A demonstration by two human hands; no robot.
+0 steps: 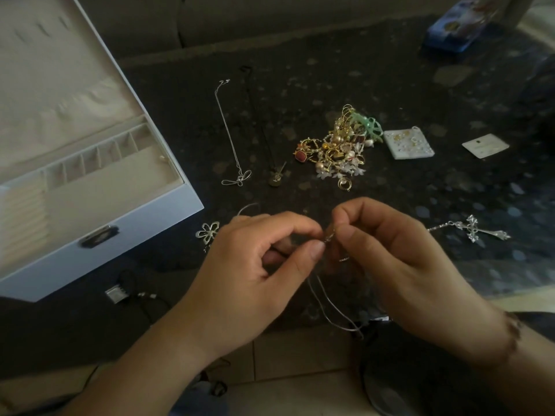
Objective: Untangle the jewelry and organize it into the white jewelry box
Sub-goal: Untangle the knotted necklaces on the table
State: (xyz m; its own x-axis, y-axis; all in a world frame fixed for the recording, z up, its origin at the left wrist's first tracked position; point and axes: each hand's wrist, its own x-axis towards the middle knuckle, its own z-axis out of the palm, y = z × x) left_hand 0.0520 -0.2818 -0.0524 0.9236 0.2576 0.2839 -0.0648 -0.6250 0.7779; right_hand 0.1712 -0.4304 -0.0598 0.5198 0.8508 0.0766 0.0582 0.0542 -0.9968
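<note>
Fingers: the left hand [240, 265] and right hand [387, 253] each pinch the thin silver chain [333, 307] between thumb and forefinger, tips nearly touching at what looks like a clasp or knot, though it is too small to tell which.
Chain: its loop hangs below the hands toward the person's lap.
Done so far: a silver chain necklace [229, 136] and a dark cord necklace [261, 127] lie straightened side by side on the bench [390, 85]; a flower pendant [207, 232] and a cross pendant [477, 229] lie apart.
Left to do: the tangled pile of gold earrings and beads [336, 148] is untouched, and the compartments in view of the white jewelry box [99, 241] appear nearly bare, so I judge the task is at an early stage.
Box: open, lid up, at the left.
Surface: dark speckled stone, dimly lit; an earring card [408, 144], a white tag [485, 145] and a blue carton [459, 28] lie farther right.
Room: pale floor tiles below the bench edge.
</note>
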